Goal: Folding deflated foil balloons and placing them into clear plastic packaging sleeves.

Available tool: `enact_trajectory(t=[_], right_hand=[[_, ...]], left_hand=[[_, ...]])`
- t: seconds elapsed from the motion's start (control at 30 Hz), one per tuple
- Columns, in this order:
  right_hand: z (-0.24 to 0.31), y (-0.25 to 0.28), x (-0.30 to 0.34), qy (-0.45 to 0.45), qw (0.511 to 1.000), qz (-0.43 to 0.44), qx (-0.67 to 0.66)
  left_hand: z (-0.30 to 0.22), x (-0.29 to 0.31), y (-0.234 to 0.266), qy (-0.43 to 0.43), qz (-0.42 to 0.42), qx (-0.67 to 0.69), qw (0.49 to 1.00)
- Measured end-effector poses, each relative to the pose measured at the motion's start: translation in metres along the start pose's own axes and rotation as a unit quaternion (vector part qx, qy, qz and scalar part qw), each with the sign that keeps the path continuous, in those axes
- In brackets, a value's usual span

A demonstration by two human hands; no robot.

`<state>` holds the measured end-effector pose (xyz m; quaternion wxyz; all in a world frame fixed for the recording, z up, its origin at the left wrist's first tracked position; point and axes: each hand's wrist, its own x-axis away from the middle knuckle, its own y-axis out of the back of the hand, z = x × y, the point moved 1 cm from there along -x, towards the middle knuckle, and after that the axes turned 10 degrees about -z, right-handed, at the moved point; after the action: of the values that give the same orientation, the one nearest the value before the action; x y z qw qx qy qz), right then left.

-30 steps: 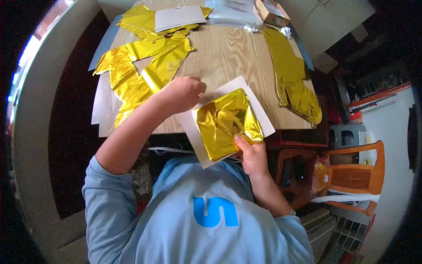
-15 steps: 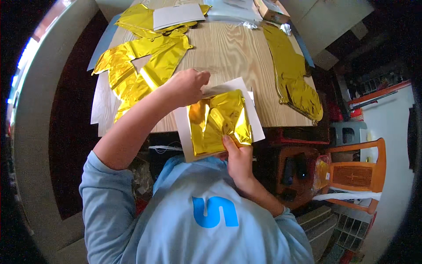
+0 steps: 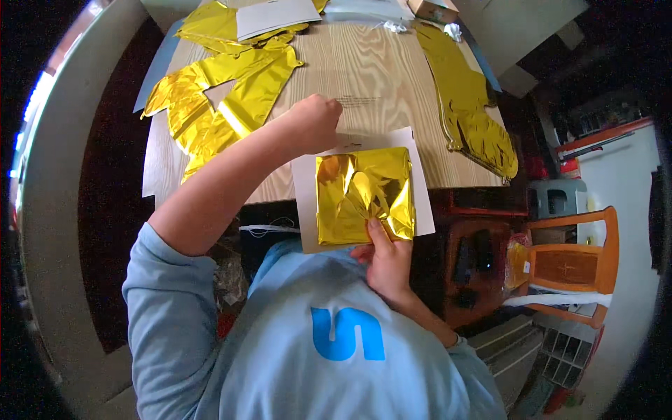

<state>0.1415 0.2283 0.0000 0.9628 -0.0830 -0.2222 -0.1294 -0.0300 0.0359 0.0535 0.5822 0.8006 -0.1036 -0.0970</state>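
Note:
A folded gold foil balloon [image 3: 343, 210] lies as a flat square on a white card [image 3: 424, 189], held over the table's near edge. My right hand [image 3: 389, 262] grips both at the bottom, thumb on top of the foil and fingers behind the card. My left hand [image 3: 315, 124] is closed just above the card's upper left corner; its fingertips are turned away, so what they pinch is hidden. Faint printed lines show beside it on the right, perhaps on clear film.
On the wooden table [image 3: 364, 63], flat gold foil balloons [image 3: 241, 94] lie at left and another foil balloon [image 3: 462, 105] at right. White cards [image 3: 276, 17], crumpled white scraps [image 3: 394, 26] and a cardboard box [image 3: 432, 10] sit at the back. A wooden chair [image 3: 567, 264] stands at right.
The card with the folded foil has turned more upright and shifted slightly right in the picture. My left hand has moved up a little and its fingers look more tightly closed.

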Motion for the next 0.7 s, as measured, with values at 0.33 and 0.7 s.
enact_trajectory(t=[0.33, 0.7], right_hand=[[-0.008, -0.011, -0.012, -0.014, 0.997, 0.055, -0.056], [-0.012, -0.01, -0.026, -0.1, 0.983, 0.082, -0.132]], left_hand=[[-0.011, 0.027, 0.007, 0.003, 0.005, 0.062, 0.998], [-0.005, 0.051, -0.009, -0.22, -0.134, -0.1, 0.961]])
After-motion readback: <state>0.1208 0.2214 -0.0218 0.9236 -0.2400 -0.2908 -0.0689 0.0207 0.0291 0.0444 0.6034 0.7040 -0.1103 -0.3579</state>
